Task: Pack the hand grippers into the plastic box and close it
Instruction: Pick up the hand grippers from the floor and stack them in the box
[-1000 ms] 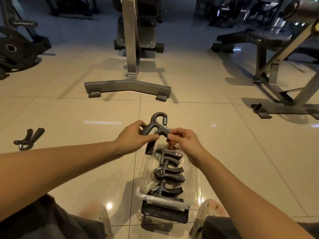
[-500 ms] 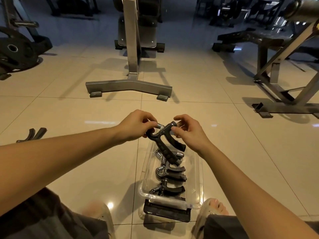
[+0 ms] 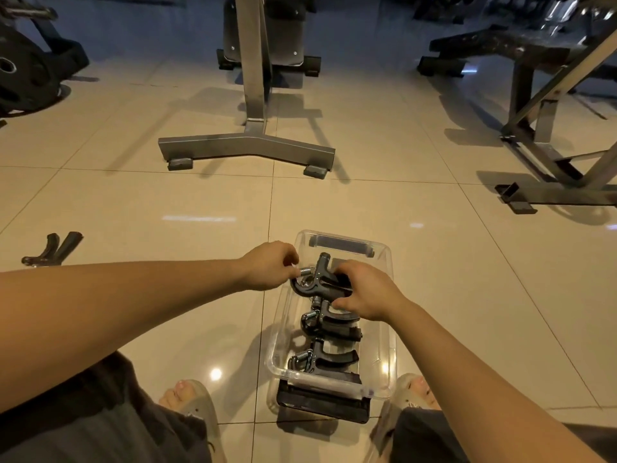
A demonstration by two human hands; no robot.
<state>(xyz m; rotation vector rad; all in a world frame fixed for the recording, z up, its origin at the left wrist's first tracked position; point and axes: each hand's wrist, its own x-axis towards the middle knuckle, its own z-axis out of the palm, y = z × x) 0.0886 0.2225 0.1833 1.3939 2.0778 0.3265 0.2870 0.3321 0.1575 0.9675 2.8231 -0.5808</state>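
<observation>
A clear plastic box (image 3: 387, 315) stands open on the tiled floor between my feet. Two dark hand grippers (image 3: 329, 324) lie inside it, one behind the other, toward its near end. A third hand gripper (image 3: 315, 282) sits low over the box's far half. My left hand (image 3: 267, 267) pinches its spring end at the box's left wall. My right hand (image 3: 362, 290) grips its handles from above. Another hand gripper (image 3: 55, 250) lies on the floor far to the left. A black latch (image 3: 322, 401) hangs at the box's near end.
A grey T-shaped steel stand base (image 3: 247, 148) sits on the floor beyond the box. Bench frames (image 3: 547, 128) fill the right side, and a black weight plate (image 3: 20, 71) rests at the far left. My sandalled feet (image 3: 187, 399) flank the box.
Both hands have turned the held hand gripper over and lowered it from above the box's far end down into the box. My view has tipped downward a little.
</observation>
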